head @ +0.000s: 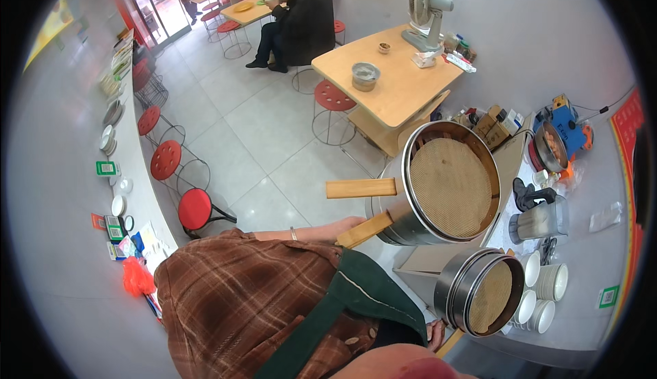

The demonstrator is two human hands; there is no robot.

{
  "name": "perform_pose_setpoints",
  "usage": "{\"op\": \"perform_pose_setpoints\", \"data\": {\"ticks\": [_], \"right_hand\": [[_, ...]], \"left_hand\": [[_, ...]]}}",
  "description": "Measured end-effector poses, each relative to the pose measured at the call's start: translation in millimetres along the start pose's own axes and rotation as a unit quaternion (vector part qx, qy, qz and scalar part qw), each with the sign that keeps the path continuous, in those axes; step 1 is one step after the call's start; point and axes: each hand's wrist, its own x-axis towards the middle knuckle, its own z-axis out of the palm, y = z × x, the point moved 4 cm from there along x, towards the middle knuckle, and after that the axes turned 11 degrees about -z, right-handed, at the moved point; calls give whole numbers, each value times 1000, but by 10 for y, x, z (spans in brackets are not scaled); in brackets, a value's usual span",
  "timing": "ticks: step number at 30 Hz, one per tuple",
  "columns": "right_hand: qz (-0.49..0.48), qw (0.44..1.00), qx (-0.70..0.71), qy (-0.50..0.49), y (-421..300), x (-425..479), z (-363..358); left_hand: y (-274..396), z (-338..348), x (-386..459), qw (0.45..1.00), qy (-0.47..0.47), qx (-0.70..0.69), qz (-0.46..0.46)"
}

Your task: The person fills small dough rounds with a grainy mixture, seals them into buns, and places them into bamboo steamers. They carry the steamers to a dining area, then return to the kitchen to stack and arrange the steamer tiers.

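Note:
A stack of round metal steamer baskets [451, 189], lined with woven mesh and fitted with wooden handles, is tilted at centre right. My left hand [353, 225] is at its lower wooden handle [365, 230], partly hidden behind it, and appears closed around it. Lower right, a second stack of mesh-lined metal steamer baskets [490, 297] is tilted too. Its wooden handle [449, 343] meets the curled fingers of my right hand [436, 332]; the rest of that hand is hidden. No food shows on either top mesh.
A counter at right holds a blender jug [544, 222], stacked white bowls [552, 282] and a metal pan [552, 148]. Ahead stand a wooden table [390, 86] with a fan [428, 9], and red stools [333, 95]. A seated person [308, 19] is farther off.

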Motion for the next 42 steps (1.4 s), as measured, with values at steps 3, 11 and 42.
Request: {"op": "perform_pose_setpoints", "data": {"ticks": [3,11,42], "right_hand": [[17,1000,-18,12,-57,29,25],[0,996,-38,80,-87,1,35],[9,960,278,35,105,-1135,-1230]], "left_hand": [[-76,-52,36,1000,20,-1,-24],[-80,30,-60,1000,11,-6,6],[-155,1264,257,979,-107,161,63]]}}
